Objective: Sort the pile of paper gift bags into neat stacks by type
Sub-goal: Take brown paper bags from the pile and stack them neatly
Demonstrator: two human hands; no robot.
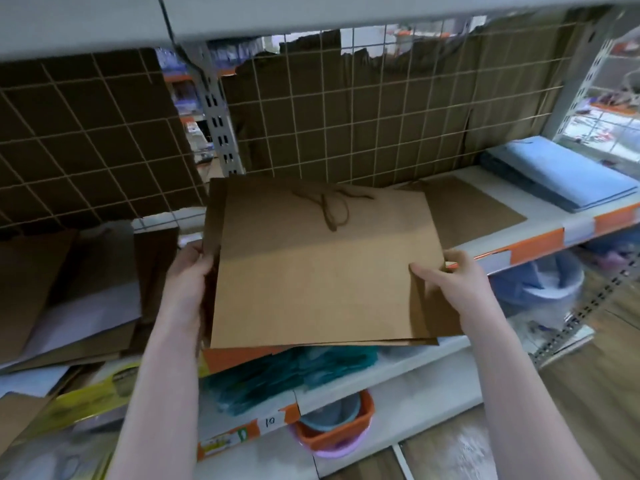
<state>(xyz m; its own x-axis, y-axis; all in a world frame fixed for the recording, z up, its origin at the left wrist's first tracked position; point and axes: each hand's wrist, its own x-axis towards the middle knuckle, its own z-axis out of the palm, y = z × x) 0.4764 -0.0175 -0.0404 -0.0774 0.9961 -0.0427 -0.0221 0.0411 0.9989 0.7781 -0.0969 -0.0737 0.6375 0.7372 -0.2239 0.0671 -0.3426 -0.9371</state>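
Both hands hold a flat bundle of brown kraft paper gift bags [322, 271] with twisted brown cord handles, carried level over the front edge of the white metal shelf [540, 216] with its orange price strip. The left hand [188, 268] grasps the bundle's left edge, fingers curled round it. The right hand [450, 275] pinches the right edge, thumb lying on top of the paper and the fingers tucked under it.

Beyond the right hand, a single flat brown paper bag [474, 213] lies on the shelf, and further out on that side sits a neat stack of light blue folded paper bags [557, 174] (darker blue ones show at its near-left edge). Out past the left hand, a loose heap of brown and white paper bags [69, 292] lies slanted on the neighbouring shelf.

Below the hands, on the lower shelf, lies a pile of teal bags [287, 372]. Lower still, an orange plastic basin [336, 431] is nested inside a lilac one, with something blue-grey in it that is too blurred to tell.
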